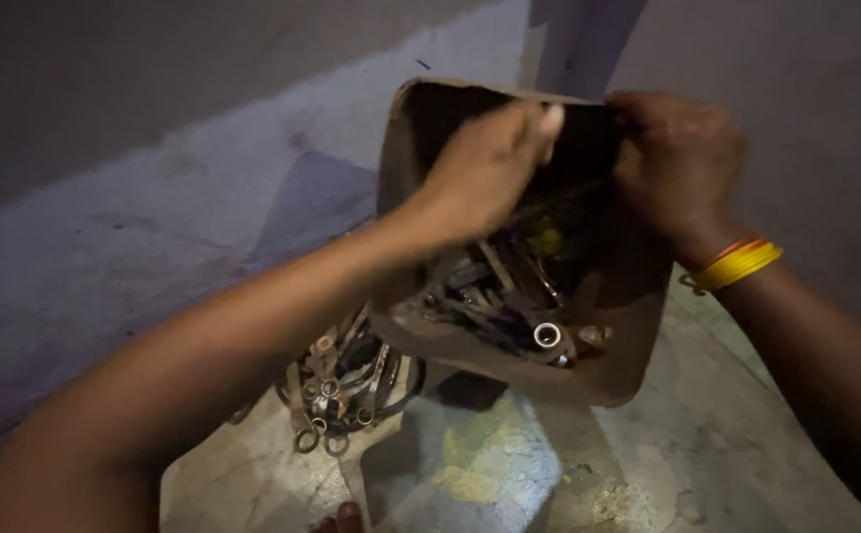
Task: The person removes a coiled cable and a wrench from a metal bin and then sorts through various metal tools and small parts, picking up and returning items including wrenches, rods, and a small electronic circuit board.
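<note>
Both hands are at the far rim of a worn, rust-brown metal box with rounded corners [620, 326], which is tipped so that its open side faces the camera. The left hand [485, 168] reaches in from the lower left, its fingers curled over something dark at the top of the opening; the fingers are bent in a grasp, though what exactly they pinch is too dark and blurred to tell. The right hand [682, 163] comes in from the right and is clenched on the upper right rim of the box, holding it up. A stack of yellow and orange bangles [737, 265] sits on the right wrist.

Inside the box lies a jumble of dark steel hand tools [495, 286], spanners and similar pieces piled toward the lower wall. A short shiny steel socket [547, 336] lies near the lower edge with its round opening facing up, and a small yellowish piece [549, 242] shows deeper in.

Just below and left of the box, partly hidden by the left forearm, a bunch of ring spanners [337, 390] lies on the stained concrete floor [707, 454]. Behind everything rises a dim grey-violet painted wall [154, 148]. The box is held against the foot of this wall, above the floor.
</note>
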